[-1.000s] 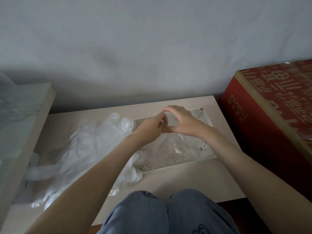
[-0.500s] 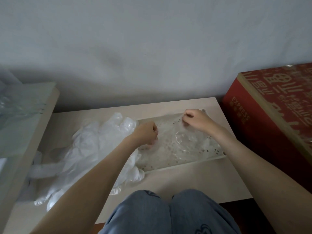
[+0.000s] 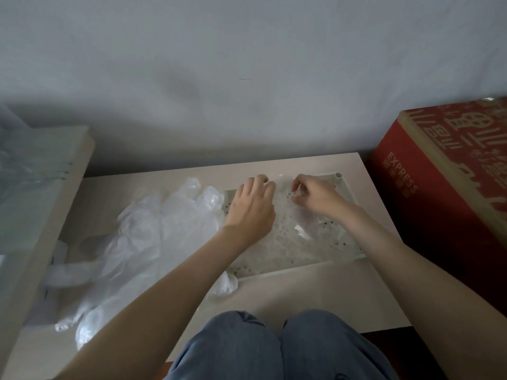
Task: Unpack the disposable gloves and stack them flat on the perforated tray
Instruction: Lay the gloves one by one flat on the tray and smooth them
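Observation:
A white perforated tray lies on the right half of a low beige table. A clear disposable glove is spread over the tray's holes. My left hand rests on the glove's left part, its fingertips bent down onto the glove at the tray's far edge. My right hand pinches the same glove near the far right corner with curled fingers and thumb. A loose pile of clear gloves lies on the table left of the tray, one fingertip spilling past the tray's near left corner.
The beige table ends just before my knees in blue trousers. A red cardboard box stands close on the right. A pale shelf edge with clear plastic rises at the left. A grey wall closes the back.
My left hand moved forward from the tray's left side to its far edge. My right hand shifted slightly. The glove now lies spread more widely over the tray.

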